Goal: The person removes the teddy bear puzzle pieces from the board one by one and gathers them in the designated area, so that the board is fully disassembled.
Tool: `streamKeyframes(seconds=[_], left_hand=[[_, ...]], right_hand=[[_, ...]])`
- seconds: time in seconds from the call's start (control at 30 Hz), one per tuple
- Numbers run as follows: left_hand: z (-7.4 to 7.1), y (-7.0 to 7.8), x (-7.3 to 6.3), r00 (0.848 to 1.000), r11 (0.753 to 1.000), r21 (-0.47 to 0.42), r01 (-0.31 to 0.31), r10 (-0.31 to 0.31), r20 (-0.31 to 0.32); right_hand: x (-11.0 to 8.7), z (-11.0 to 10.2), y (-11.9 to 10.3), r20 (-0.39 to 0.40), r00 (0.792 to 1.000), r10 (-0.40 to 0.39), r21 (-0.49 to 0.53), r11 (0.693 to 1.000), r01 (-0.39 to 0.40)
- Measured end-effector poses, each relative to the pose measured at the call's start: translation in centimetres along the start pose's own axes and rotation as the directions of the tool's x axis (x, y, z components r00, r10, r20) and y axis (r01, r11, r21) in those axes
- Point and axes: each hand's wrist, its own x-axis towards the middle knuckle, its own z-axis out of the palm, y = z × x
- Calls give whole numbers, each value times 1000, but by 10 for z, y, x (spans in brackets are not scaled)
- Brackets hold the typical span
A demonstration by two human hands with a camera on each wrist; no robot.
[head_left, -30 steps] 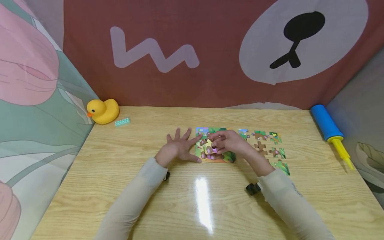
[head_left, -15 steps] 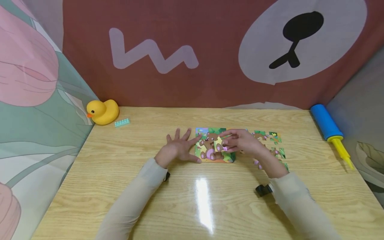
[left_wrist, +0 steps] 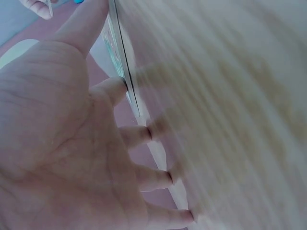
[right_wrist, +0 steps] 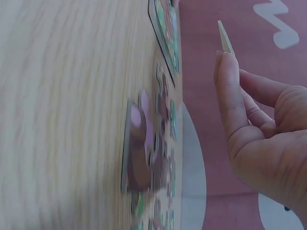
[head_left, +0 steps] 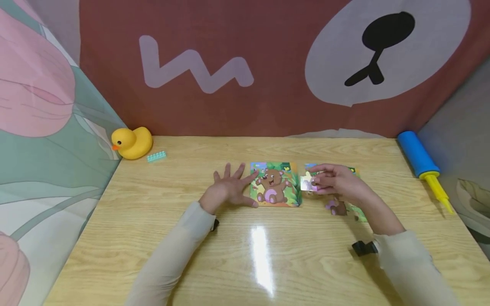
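A small puzzle board [head_left: 281, 197] with a brown bear picture lies flat in the middle of the table. Spread wide, my left hand [head_left: 226, 191] has its thumb and index finger at the board's left edge; the other fingertips press on the table in the left wrist view. My right hand [head_left: 340, 183] pinches a jigsaw piece [head_left: 307, 182] between thumb and fingers, raised above the table just right of the board. Seen edge-on in the right wrist view, this piece [right_wrist: 224, 37] is thin. Loose jigsaw pieces [head_left: 337, 207] lie under and around my right hand, partly hidden by it.
At the table's back left sit a yellow rubber duck [head_left: 134, 143] and a teal toy brick [head_left: 156, 156]. A blue and yellow hand pump [head_left: 419, 159] lies along the right edge. A printed brown cloth [head_left: 275, 110] hangs behind the table.
My right hand has moved right with the jigsaw piece, from over the board to over the loose pieces, uncovering the bear picture. My left hand has stayed in place.
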Motion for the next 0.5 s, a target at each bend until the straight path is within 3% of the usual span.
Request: streamKeyframes(seconds=[0.13,0.5], left_hand=[[0,0,0,1000,1000,-2,-3,3,2],[-1,-1,1,1000,1000,-19,-15,15,8]], right_hand=[[-10,-8,5,-11,1000,1,-20,1000,-2],[-27,-14,23,48,998,39,9,999,-40]])
